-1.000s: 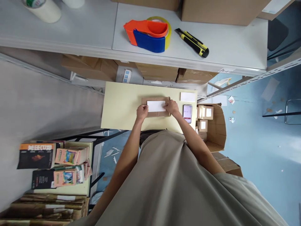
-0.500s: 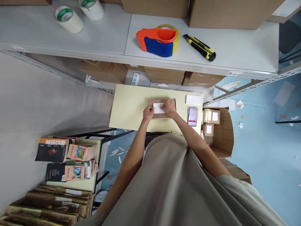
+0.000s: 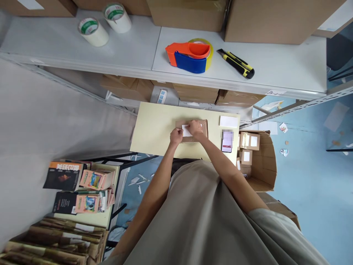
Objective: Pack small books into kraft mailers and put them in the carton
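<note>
A small cardboard box [image 3: 192, 139] lies flat on the cream tabletop in front of me. On its top is a white label [image 3: 186, 131], partly hidden under my fingers. My left hand [image 3: 176, 136] is closed, with thumb and fingers pinching at the left edge of the label. My right hand [image 3: 195, 128] lies over the middle of the label, its fingers bent together and touching it. A bit of white shows on either side of that hand.
On the cream table [image 3: 154, 129] lie a phone [image 3: 227, 141] and a stack of white labels [image 3: 228, 121]. The shelf ahead holds a tape dispenser [image 3: 190, 57], a utility knife [image 3: 236, 63] and tape rolls [image 3: 93, 32]. An open carton [image 3: 263, 162] with small boxes stands right; books [image 3: 64, 176] sit left.
My right hand has slid slightly across the label, so white now shows on its right too. My left hand stays at the left edge. The whole view has shifted a little.
</note>
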Demonstrator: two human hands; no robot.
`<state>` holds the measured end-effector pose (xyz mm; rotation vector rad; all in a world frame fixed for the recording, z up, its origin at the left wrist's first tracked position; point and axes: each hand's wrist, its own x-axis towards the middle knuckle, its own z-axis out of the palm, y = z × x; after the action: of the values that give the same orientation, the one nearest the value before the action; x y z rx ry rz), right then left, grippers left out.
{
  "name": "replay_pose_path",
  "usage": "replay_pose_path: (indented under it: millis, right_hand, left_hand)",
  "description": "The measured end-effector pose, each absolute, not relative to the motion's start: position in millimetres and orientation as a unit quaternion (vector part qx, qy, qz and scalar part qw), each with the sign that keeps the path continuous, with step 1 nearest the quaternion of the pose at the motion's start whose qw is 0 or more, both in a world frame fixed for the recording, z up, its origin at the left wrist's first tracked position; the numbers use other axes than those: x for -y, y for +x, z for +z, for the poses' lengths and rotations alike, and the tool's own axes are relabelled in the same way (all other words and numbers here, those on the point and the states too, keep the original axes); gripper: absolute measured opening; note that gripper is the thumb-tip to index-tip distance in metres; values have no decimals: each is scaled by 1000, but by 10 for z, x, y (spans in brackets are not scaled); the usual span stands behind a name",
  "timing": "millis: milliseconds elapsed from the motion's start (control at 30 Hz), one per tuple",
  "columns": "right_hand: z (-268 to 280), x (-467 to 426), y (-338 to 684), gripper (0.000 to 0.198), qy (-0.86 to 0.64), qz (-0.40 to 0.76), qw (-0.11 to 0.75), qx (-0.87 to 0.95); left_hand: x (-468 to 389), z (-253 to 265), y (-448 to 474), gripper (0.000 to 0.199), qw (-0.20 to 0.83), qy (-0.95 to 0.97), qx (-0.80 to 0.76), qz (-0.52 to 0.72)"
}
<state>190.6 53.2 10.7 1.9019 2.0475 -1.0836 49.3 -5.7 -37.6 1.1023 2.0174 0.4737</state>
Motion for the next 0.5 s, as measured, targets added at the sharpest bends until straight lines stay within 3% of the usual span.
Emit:
replay_pose_path:
  millis: [167,300,500]
  right_hand:
    - [99,-539,1865,26,628,-368,77,-681]
    - [90,-503,1880,40,607,-389,84,-688]
    - [75,-584,1795,33,638,-368,83,-671]
  left_hand:
    - [54,-359,512,16,377,435,-799,175]
    - [66,-324,525,16,374,435,-800,174]
    - [66,-268,552,9,369,432,-804,175]
